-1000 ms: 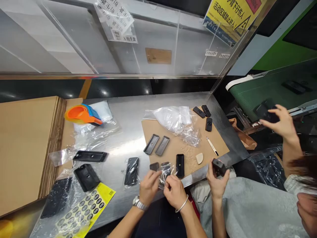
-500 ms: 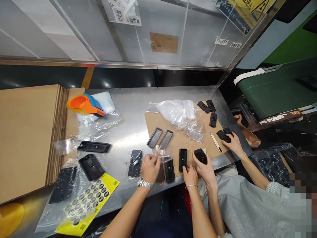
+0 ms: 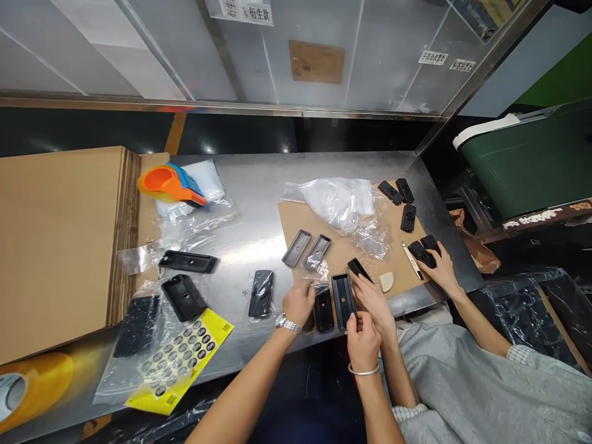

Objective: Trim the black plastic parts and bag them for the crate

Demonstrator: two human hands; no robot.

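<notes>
My left hand (image 3: 298, 303), with a silver watch at the wrist, has its fingers pressed together at the clear plastic over a black tray (image 3: 324, 308). My right hand (image 3: 363, 339), with a bangle, pinches the lower right edge of another open black tray (image 3: 342, 296), which is slightly tilted. Behind these lie a grey tray (image 3: 296, 248) and a second one (image 3: 317, 251) partly under clear film. A film-wrapped black piece (image 3: 261, 293) rests left of my left hand. A co-worker's hand holds a small black part (image 3: 359, 269) just beyond my right hand.
Cardboard stack (image 3: 60, 246), orange scoop (image 3: 161, 182) and yellow sticker sheet (image 3: 182, 364) are on the left. A clear bag (image 3: 340, 200) sits on cardboard behind the trays. The co-worker's other hand (image 3: 441, 269) touches black parts at right, near tweezers (image 3: 411, 260).
My right hand has lifted its black tray slightly and moved it left, beside the other. The co-worker's nearer hand has moved left, and a cream piece now lies on the cardboard.
</notes>
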